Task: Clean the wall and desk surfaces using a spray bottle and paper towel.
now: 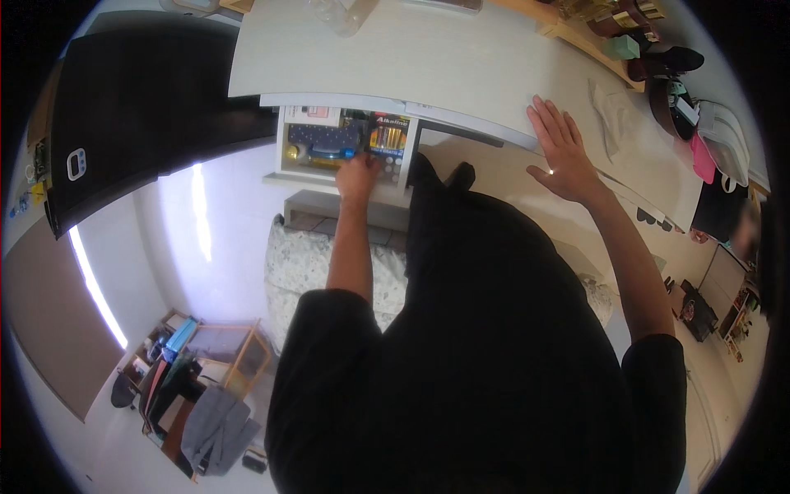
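Note:
Beneath the white desktop [395, 58], a drawer [338, 180] stands pulled out. My left hand [358, 176] reaches over its front part with bent fingers; whether it holds anything cannot be told. Inside lie a pack of alkaline batteries [388, 133], a dark blue dotted pouch [321, 136], a blue-capped item [339, 152] and a small yellow round thing [292, 152]. Several round silvery items [391, 168] lie by my fingertips. My right hand [563, 151] rests at the desk's front edge, its fingers spread and holding nothing.
A clear plastic item [338, 15] sits at the desk's far side. Crumpled pale cloth [608, 117] lies on the right part. Wooden shelving [592, 46] borders the back right, beside a clear container [723, 142]. A large black panel [148, 105] stands left.

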A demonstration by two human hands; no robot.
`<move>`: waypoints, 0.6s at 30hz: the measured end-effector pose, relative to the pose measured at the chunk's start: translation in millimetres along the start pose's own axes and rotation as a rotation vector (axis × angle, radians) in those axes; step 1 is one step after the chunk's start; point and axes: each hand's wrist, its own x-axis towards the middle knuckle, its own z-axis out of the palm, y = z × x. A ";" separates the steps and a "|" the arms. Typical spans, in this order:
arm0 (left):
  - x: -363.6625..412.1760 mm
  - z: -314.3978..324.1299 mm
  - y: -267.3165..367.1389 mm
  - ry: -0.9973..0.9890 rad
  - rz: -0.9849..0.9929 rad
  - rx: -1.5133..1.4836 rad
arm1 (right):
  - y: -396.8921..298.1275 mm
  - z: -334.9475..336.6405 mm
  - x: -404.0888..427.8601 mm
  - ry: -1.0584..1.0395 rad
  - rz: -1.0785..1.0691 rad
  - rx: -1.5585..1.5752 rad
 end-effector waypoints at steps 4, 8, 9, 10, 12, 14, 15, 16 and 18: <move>0.2 7.3 0.5 0.028 0.020 0.077 | -0.9 -1.6 0.1 -0.003 0.003 0.005; 2.2 7.7 6.2 -0.020 0.020 0.101 | 0.1 -0.4 -0.4 0.006 -0.008 -0.001; 2.8 6.4 6.5 -0.028 0.040 0.103 | 0.0 -0.1 -0.3 0.005 -0.006 0.001; 2.9 5.1 6.7 -0.036 0.059 0.106 | -0.3 0.0 -0.2 0.005 -0.004 0.004; 0.8 2.7 6.9 -0.032 0.067 0.086 | -0.9 -0.5 -0.8 -0.002 0.000 0.004; -1.1 0.5 7.5 -0.030 0.077 0.066 | -0.7 -0.7 -1.1 -0.008 0.006 0.004; -1.9 -0.3 7.3 -0.030 0.054 0.064 | -0.1 -0.2 -0.6 0.000 0.000 0.006; -2.7 -1.2 7.7 -0.030 0.031 0.063 | 0.4 0.2 -0.5 0.007 -0.006 0.007; -5.2 -0.6 7.2 -0.019 0.028 0.040 | 1.2 1.3 -1.0 0.008 -0.007 0.007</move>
